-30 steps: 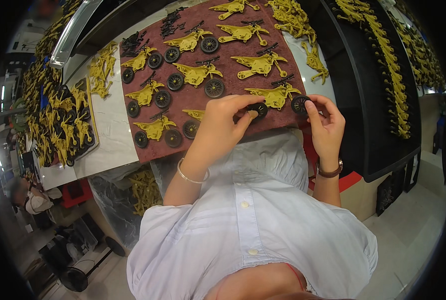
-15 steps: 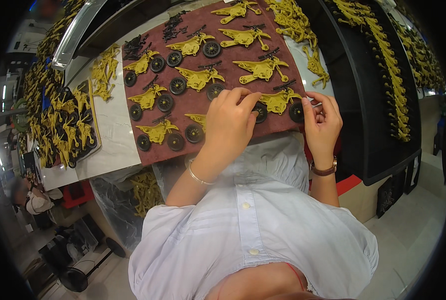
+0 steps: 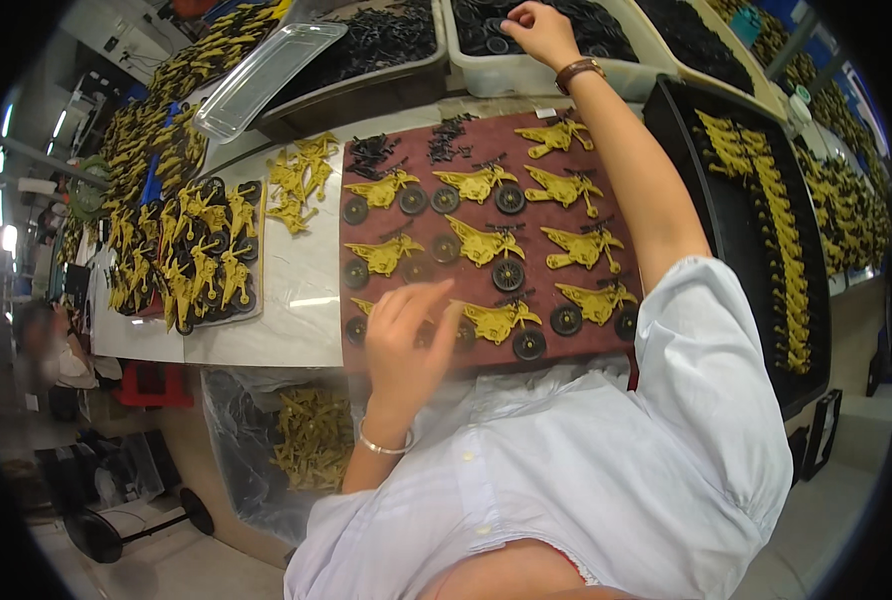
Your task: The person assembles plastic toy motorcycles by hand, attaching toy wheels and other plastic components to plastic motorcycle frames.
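Note:
On a dark red mat (image 3: 606, 175) lie rows of yellow toy motorcycle bodies (image 3: 491, 322) with black handlebars, many of them with black wheels (image 3: 529, 344) at their ends. Above the near row hovers my left hand (image 3: 404, 340), its thumb and fingers apart and nothing seen in it; it hides part of a body and wheels. My right arm stretches far forward over the mat. At a pale bin of black wheels (image 3: 591, 30), my right hand (image 3: 544, 35) has its fingers curled in, thumb against fingertips. Whatever they pinch is too small to make out.
Black small parts fill a bin (image 3: 366, 50) at the far left, with a clear plastic lid (image 3: 266, 85) beside it. Yellow bodies line a black tray (image 3: 726, 250) on the right. More assembled pieces crowd a board (image 3: 191, 255) on the left. A plastic bag (image 3: 311, 440) of yellow parts hangs below.
My right hand has left the near-right toy motorcycle and reached forward to the wheel bin. My left hand has come away from that motorcycle toward the left, its fingers opening. The view has shifted.

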`<state>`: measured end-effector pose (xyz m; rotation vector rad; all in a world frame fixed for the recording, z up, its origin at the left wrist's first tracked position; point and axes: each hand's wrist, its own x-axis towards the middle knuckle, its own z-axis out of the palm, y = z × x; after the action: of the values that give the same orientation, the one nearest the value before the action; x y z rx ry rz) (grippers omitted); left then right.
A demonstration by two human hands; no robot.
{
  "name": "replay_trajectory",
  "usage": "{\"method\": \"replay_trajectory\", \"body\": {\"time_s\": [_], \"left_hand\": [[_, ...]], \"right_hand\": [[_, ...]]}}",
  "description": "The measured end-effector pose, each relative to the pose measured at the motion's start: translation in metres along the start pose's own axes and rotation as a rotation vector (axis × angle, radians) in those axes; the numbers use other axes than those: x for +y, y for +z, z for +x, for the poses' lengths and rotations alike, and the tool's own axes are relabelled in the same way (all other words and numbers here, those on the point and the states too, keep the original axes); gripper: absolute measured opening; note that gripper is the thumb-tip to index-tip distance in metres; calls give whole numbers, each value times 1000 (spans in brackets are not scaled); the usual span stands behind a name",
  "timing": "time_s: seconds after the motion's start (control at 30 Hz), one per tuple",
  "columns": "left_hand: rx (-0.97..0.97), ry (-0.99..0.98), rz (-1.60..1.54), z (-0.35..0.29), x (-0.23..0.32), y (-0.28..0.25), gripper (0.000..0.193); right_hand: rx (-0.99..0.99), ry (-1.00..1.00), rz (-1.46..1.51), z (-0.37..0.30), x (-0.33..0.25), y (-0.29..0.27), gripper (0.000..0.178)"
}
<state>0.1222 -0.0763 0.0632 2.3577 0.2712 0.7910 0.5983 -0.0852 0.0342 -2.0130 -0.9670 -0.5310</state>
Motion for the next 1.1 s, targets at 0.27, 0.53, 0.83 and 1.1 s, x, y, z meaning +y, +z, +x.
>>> {"method": "replay_trajectory", "body": {"time_s": [0.27,0.53,0.83,1.1], "left_hand": [[118,-259,-4,-34,-30,-24,22],[93,-348,-101,-36,-39,-19,21],[115,-363,-114,-30,-41,-16,22],[145,-355,-125,-34,-37,-12,21]], "right_hand": [[-1022,-102,-391,50,-26,85,68],[-915,-191,-228,79,90,137,44],[-1130,-39,-260,61,39,103,42],[-1148,132,-153,58,-8,67,51]]}}
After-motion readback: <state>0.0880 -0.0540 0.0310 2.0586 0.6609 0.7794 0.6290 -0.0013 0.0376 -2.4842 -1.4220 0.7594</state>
